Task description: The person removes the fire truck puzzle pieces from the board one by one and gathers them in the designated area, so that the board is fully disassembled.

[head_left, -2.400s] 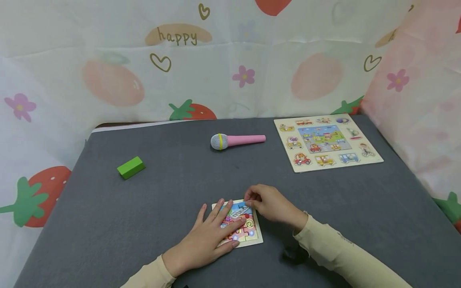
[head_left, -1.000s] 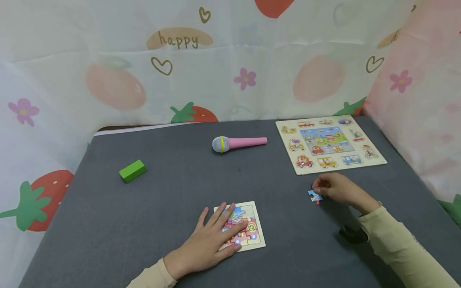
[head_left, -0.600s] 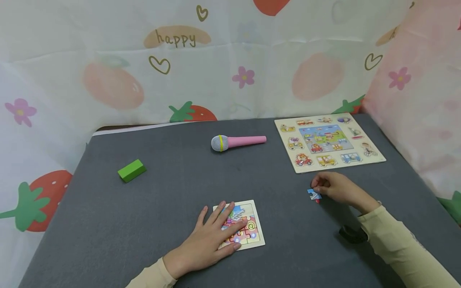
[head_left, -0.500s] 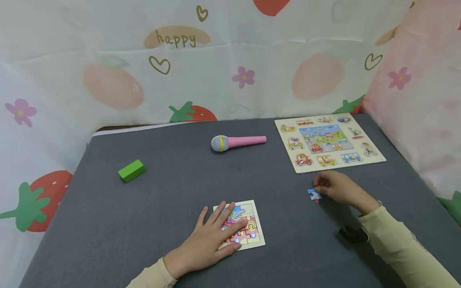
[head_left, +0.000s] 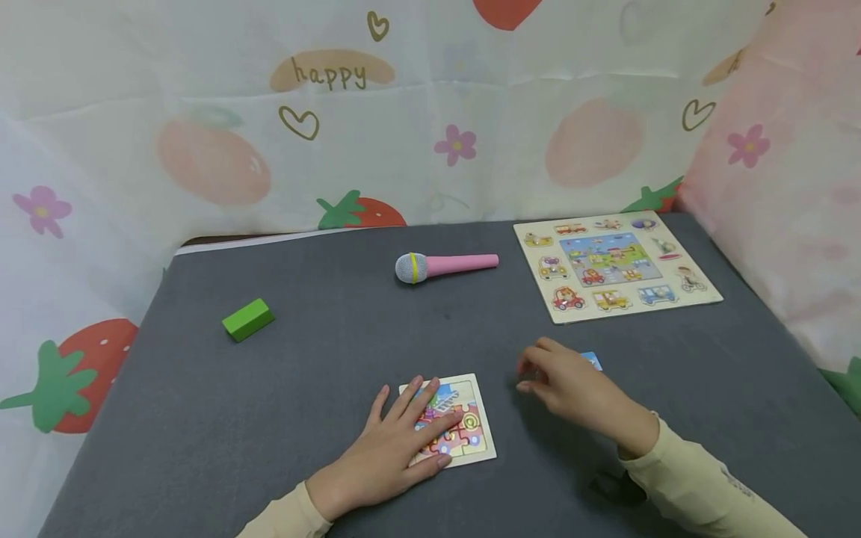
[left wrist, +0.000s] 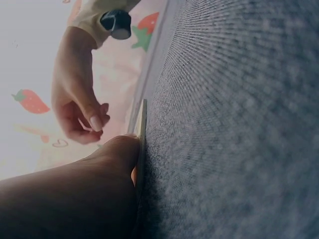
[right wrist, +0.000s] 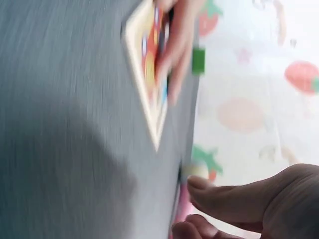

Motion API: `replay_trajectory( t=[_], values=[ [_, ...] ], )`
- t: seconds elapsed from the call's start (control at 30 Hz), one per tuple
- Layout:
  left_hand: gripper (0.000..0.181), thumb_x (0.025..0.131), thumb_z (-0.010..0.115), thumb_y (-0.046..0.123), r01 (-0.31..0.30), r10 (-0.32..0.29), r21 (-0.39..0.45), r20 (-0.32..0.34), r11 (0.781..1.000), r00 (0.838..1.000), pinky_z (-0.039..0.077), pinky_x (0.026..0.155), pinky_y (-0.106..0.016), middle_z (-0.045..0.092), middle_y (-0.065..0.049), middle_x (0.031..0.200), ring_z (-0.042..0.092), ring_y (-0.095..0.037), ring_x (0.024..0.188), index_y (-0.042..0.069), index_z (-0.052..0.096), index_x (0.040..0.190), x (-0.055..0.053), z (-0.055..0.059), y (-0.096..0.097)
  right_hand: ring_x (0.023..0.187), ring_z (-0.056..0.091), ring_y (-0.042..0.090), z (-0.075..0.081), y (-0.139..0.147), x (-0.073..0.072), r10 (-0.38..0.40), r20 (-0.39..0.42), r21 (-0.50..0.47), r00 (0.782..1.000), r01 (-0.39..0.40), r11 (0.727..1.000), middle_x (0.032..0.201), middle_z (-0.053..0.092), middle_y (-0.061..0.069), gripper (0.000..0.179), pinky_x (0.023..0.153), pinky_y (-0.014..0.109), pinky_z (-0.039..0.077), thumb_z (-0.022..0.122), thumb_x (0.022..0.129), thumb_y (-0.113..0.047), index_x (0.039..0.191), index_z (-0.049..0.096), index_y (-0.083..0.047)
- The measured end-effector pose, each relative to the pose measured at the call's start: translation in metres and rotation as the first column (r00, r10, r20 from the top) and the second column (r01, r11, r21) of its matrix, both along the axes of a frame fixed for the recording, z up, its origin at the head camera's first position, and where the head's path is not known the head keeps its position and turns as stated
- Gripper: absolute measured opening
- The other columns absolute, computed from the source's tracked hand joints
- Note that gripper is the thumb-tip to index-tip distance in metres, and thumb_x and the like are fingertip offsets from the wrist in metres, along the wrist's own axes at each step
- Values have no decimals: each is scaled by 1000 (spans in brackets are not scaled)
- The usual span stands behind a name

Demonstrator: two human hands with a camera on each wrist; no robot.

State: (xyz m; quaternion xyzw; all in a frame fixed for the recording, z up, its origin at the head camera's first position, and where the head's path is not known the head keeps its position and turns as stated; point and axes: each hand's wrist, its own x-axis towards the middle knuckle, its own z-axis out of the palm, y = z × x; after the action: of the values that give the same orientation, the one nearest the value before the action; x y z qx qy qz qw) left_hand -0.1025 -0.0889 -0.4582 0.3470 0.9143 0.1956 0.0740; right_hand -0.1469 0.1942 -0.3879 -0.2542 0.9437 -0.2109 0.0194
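Note:
My left hand [head_left: 383, 456] rests flat with spread fingers on a small square jigsaw puzzle [head_left: 474, 441] with a pale wooden frame. Its upper right corner shows bare backing; the left part is hidden under the hand. To the right of the puzzle, my right hand [head_left: 572, 385] is above the table, its fingers loosely bent. Nothing shows between the thumb and fingers [right wrist: 224, 199] in the right wrist view. A blue puzzle piece [head_left: 592, 359] lies on the cloth behind the right hand, partly covered by it.
A pink toy microphone [head_left: 447, 265] lies at the back middle of the grey table [head_left: 336, 336]. At the back right is a large wooden vehicle puzzle board [head_left: 534, 280]. On the left sits a green block [head_left: 248, 320]. Printed curtains [head_left: 377, 149] hang behind.
My right hand took a blue puzzle piece from the puzzle's upper right corner, set it down on the cloth to the right, let go and moved back leftward. The left hand stayed put.

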Motion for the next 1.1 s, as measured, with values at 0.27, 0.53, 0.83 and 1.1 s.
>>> replay_trajectory(
  t=[0.27, 0.53, 0.83, 1.1],
  values=[
    [66, 97, 39, 58, -20, 20, -14, 29, 1000, 999, 2, 111, -61, 7, 0, 162, -1, -21, 149, 26, 24, 153, 0, 0, 0, 67, 46, 4, -17, -36, 13, 157, 106, -58, 982, -152, 987, 92, 52, 2, 21, 59, 21, 42, 74, 84, -12, 102, 63, -8],
    [69, 97, 41, 57, -19, 19, 12, 3, 1000, 1000, 6, 111, -62, 11, -3, 161, 4, -24, 149, 19, 26, 153, 1, -1, 0, 68, 46, 5, -26, -44, 17, 164, 109, -40, 981, -160, 986, 87, 51, 0, 18, 59, 22, 42, 73, 84, -10, 98, 61, -10],
    [68, 97, 40, 57, -30, 30, -3, -38, 1000, 999, 9, 110, -62, 16, -4, 161, 8, -24, 148, 19, 29, 152, 0, -1, 1, 69, 47, 5, -29, -47, 19, 131, 100, -66, 986, -125, 990, 86, 51, -1, 16, 60, 22, 43, 73, 84, -8, 95, 61, -10],
    [68, 96, 40, 58, -33, 32, -13, -66, 999, 997, 10, 111, -62, 16, -3, 160, 8, -24, 148, 19, 29, 152, 1, -2, 1, 69, 47, 5, -30, -49, 20, 110, 83, -67, 990, -104, 992, 86, 51, -1, 19, 59, 22, 43, 74, 83, -7, 98, 61, -9]
  ],
)
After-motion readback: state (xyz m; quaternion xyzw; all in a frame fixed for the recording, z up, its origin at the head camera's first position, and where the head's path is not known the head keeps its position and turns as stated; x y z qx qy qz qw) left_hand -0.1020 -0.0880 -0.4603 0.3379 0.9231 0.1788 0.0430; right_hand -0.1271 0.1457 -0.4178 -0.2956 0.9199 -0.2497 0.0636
